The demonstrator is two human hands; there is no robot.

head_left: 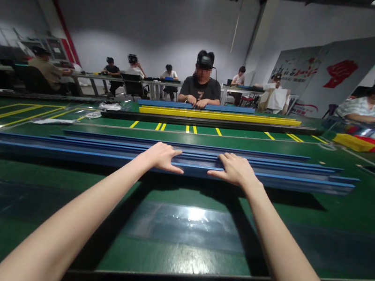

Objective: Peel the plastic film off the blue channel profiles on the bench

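Note:
Several long blue channel strips [284, 179] lie side by side across the green table [168, 258]. My left hand [164, 157] grips the nearest strip left of its middle, the thumb on the near side and the fingers over the top. To the right, my right hand [233, 169] holds the same strip in the same way, its thumb pointing toward the left hand. The undersides of both hands' fingers are hidden behind the strip's edge. A dark shadow falls under the nearest strip. Closer to me, a clear plastic sheet [188, 226] lies flat.
Beyond the strips lie a yellow strip [220, 116], a black strip [120, 114] and another blue strip [227, 111], which a person [201, 83] opposite touches. Yellow and red trays [354, 142] stand at the right, near another person's hand. Clear plastic bits lie at the left.

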